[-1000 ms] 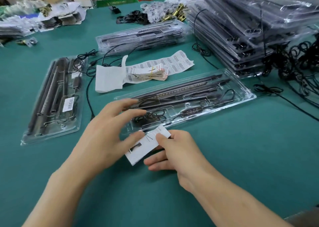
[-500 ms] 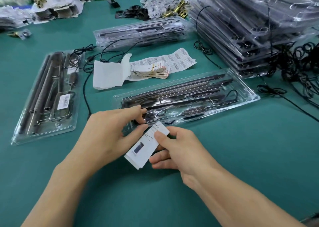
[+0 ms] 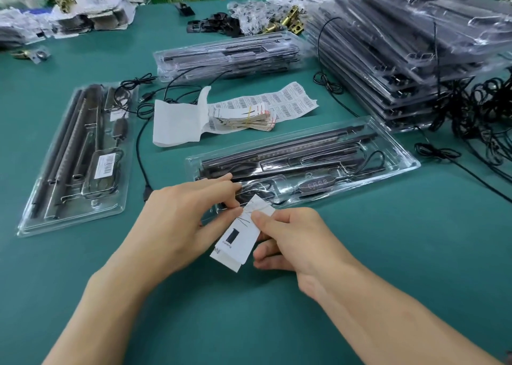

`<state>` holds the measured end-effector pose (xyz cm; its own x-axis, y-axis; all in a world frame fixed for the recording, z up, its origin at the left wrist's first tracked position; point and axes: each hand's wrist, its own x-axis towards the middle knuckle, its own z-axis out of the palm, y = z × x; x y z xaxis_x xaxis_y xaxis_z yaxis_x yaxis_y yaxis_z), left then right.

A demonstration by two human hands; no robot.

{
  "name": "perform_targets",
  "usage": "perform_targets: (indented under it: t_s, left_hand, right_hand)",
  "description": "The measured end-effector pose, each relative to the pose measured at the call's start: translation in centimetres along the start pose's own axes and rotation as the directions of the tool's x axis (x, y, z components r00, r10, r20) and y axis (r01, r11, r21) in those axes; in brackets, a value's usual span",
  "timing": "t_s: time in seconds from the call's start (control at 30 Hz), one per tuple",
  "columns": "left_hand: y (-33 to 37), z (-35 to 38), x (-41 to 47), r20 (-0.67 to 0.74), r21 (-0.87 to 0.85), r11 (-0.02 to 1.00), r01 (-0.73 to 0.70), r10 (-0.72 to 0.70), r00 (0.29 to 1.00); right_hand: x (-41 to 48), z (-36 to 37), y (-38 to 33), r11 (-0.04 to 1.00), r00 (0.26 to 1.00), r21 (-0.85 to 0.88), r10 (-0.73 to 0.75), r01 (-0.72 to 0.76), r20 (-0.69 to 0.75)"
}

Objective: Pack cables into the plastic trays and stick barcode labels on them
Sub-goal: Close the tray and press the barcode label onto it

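A small white printed card (image 3: 241,238) is held between both hands just in front of a clear plastic tray (image 3: 399,154) packed with dark strips and a black cable. My right hand (image 3: 288,240) pinches the card's upper end with thumb and fingers. My left hand (image 3: 182,220) pinches the card's upper left corner, its fingertips reaching over the tray's near left end. A second packed tray (image 3: 36,215) bearing a barcode label (image 3: 105,165) lies at the left. A barcode label sheet (image 3: 288,102) and a banded bundle of cards (image 3: 246,119) lie beyond the tray.
A tall stack of packed trays (image 3: 401,45) fills the far right, with tangled black cables (image 3: 487,115) beside it. A smaller tray stack (image 3: 230,54) sits at the back centre. A loose USB cable (image 3: 144,148) runs between the two near trays. Clutter lines the far edge.
Both hands have shifted slightly with the card, which now points more upright toward the tray's near edge. My left fingers have closed onto its upper corner.
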<state>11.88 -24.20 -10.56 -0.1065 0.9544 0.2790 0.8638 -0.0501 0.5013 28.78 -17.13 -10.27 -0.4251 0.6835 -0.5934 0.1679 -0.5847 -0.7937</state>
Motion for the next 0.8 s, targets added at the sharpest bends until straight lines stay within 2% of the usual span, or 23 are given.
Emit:
perform_targets:
  t_s: [0.4, 0.57, 0.67, 0.8]
  left_hand:
    - [-0.2, -0.2, -0.2, 0.017, 0.016, 1.000, -0.013, 0.013, 1.000]
    - [-0.1, -0.2, -0.3, 0.001, 0.018, 1.000, -0.007, 0.007, 1.000]
    - [-0.1, -0.1, -0.4, -0.020, -0.006, 1.000, 0.013, -0.013, 1.000]
    - [-0.2, -0.2, -0.3, -0.015, -0.036, 0.999, 0.020, -0.020, 1.000]
  right_hand:
    - [-0.4, 0.4, 0.4, 0.992, 0.992, 0.074, -0.100, 0.106, -0.080]
    - [-0.6, -0.1, 1.0, 0.989, 0.996, 0.111, -0.093, 0.094, -0.014]
    - [-1.0, -0.4, 1.1, 0.990, 0.993, 0.084, -0.116, 0.117, -0.015]
    - [-1.2, -0.1, 1.3, 0.991, 0.987, 0.019, -0.130, 0.133, -0.097]
